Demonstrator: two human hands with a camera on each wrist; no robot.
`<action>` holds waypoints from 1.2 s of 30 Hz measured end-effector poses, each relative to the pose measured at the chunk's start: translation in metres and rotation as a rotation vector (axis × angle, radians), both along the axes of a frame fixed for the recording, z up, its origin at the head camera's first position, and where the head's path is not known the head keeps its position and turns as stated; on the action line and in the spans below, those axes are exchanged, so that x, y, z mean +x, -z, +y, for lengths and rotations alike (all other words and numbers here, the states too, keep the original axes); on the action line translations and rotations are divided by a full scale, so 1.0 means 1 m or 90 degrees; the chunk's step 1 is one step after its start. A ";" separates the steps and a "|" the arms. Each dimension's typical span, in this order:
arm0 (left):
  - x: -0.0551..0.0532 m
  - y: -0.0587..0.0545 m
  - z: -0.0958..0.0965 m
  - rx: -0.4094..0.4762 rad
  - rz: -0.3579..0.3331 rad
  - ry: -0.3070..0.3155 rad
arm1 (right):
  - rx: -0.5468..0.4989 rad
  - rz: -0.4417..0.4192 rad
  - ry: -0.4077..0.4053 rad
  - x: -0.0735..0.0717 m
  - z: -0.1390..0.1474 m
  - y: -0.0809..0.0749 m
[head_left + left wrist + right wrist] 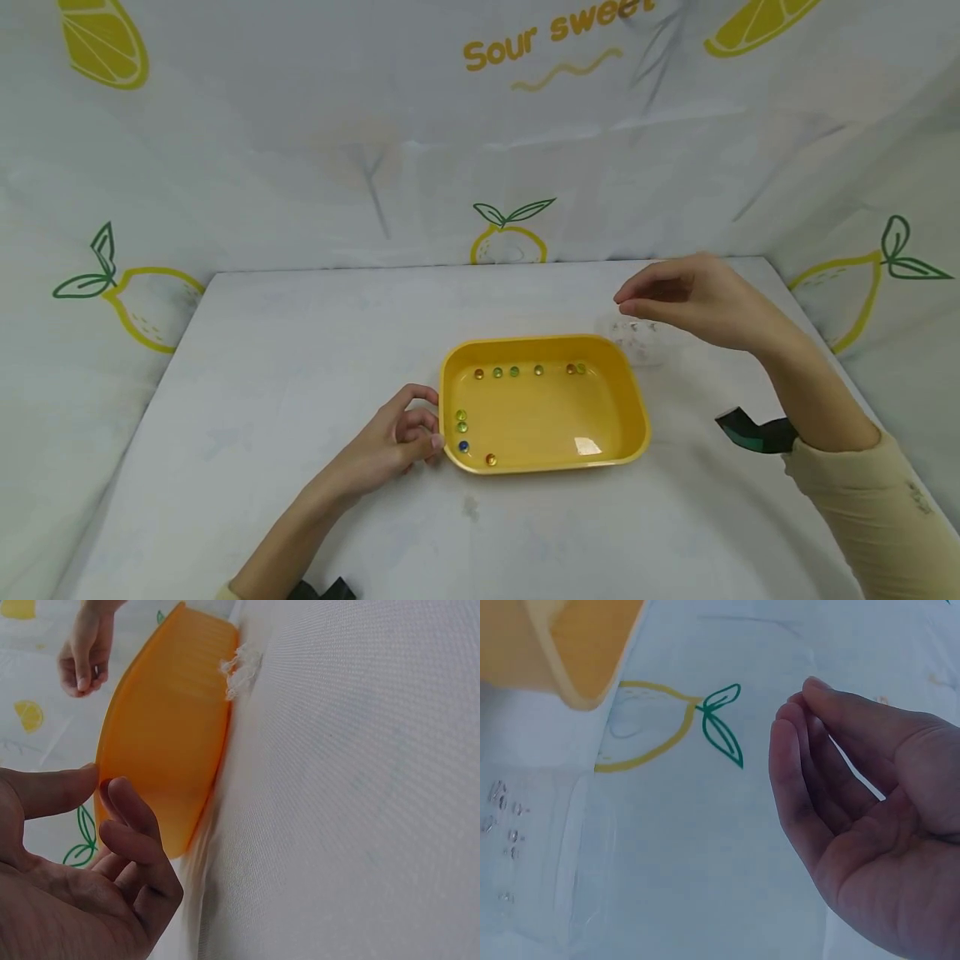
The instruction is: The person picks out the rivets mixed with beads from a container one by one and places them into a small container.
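Note:
A yellow tray [545, 337] lies on the white table, with several small glass beads [514, 372] along its back and left sides. My left hand [382, 446] grips its left edge. In the left wrist view, the thumb [75, 780] meets the rim and bent fingers lie against the outer wall. Above the table, to the tray's right, hovers my right hand [701, 300], thumb and fingertips brought together. Whether a bead sits between those fingertips is hidden. Below it stands a clear plastic box [551, 870] with several small beads in it.
A white cloth with lemon prints [510, 242] hangs behind the table and at both sides. Dark straps [757, 433] show at both wrists. A frayed white tuft [241, 673] lies by the tray's wall in the left wrist view.

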State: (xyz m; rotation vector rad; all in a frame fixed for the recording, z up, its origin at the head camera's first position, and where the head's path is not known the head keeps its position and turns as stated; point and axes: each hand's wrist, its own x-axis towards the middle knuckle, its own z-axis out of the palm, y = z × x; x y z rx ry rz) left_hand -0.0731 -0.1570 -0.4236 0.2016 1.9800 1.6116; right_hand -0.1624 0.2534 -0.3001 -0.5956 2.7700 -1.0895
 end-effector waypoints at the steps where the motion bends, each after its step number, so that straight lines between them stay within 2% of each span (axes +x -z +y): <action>1: 0.000 0.000 0.000 -0.002 0.000 0.000 | 0.005 0.000 0.011 0.000 0.004 0.001; 5: 0.000 0.000 0.000 -0.008 -0.001 -0.002 | 0.018 -0.002 0.044 -0.001 0.017 0.008; 12: 0.000 0.000 0.000 -0.006 0.003 -0.002 | 0.045 0.008 0.069 -0.006 0.036 0.021; 19: 0.000 0.000 0.001 -0.005 0.005 -0.001 | 0.078 -0.018 0.095 -0.009 0.046 0.031; 25: 0.000 0.000 0.001 -0.003 0.005 0.000 | 0.086 0.008 0.087 -0.013 0.051 0.039; 32: 0.000 -0.001 0.000 0.009 0.008 0.005 | 0.097 -0.015 0.102 -0.015 0.052 0.047; 36: 0.000 -0.001 0.000 0.010 0.011 0.007 | 0.108 -0.020 0.088 -0.017 0.052 0.050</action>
